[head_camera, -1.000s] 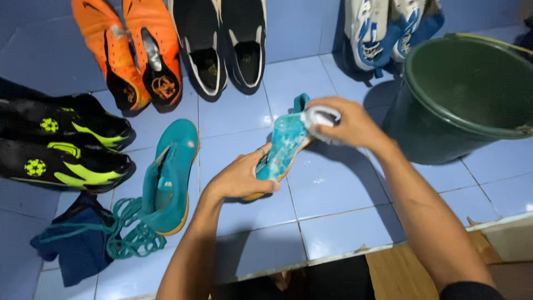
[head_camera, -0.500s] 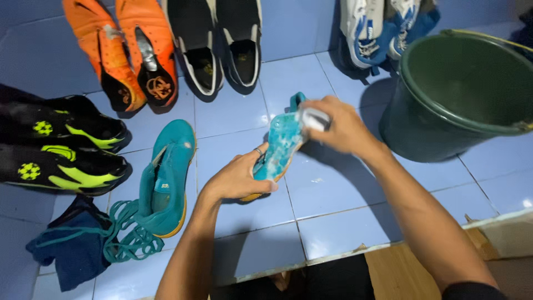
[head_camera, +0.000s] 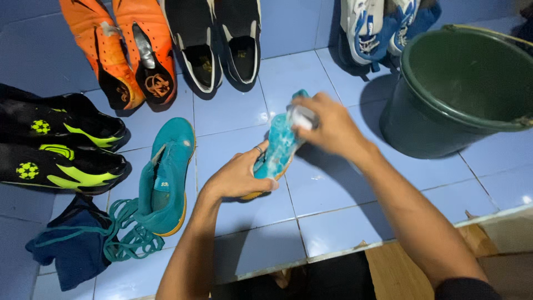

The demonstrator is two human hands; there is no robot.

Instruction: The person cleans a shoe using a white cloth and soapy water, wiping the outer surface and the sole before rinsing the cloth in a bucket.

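My left hand grips the heel end of a teal shoe covered in white suds, holding it tilted above the blue tiled floor. My right hand presses a small white scrubbing object against the shoe's front part. What that object is exactly cannot be told. The matching teal shoe lies on the tiles to the left, with its teal laces pulled out beside it.
A dark green bucket stands at the right. Orange shoes, black slip-ons and blue-white shoes lie along the far side. Black-and-yellow shoes and a dark blue cloth sit at left. A tiled step edge runs near me.
My right hand has slid the white object a little along the sudsy shoe toward its middle. The left hand keeps its hold and the shoe stays in place.
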